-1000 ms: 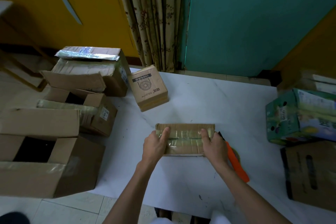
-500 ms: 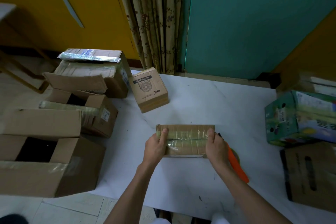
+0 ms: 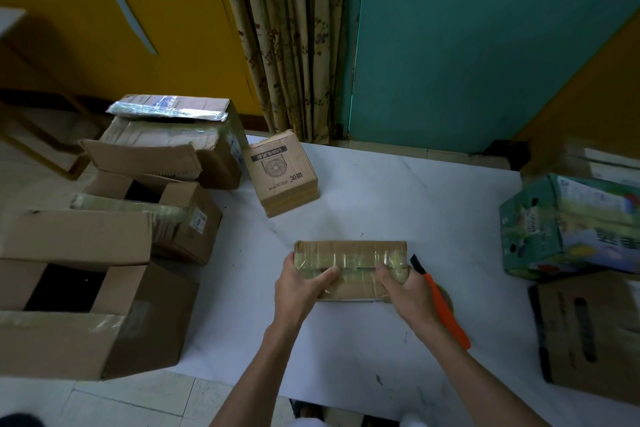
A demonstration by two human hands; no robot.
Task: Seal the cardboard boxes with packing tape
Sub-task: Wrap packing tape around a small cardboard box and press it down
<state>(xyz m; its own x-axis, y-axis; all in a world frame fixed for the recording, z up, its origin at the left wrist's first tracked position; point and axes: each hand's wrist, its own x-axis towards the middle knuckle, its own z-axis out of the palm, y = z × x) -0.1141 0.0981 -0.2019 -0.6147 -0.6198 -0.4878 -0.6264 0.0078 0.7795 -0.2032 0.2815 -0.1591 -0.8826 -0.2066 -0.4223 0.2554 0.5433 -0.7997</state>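
both hands, left hand (image 3: 298,284) and right hand (image 3: 401,279), grip the small taped box (image 3: 349,269) by its ends, apparently pressing the seam tape flat; next likely needs another box.

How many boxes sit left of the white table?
3: large open box nearest, smaller open box behind it, taped box farthest back. More may be out of frame.

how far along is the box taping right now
Done, apparently: the small box carries tape across its top seam. In hand: the left hand and right hand grip its ends, thumbs pressing on the tape. Left: the large open box and the smaller open box behind it, both at the left, stand with flaps up, unsealed.
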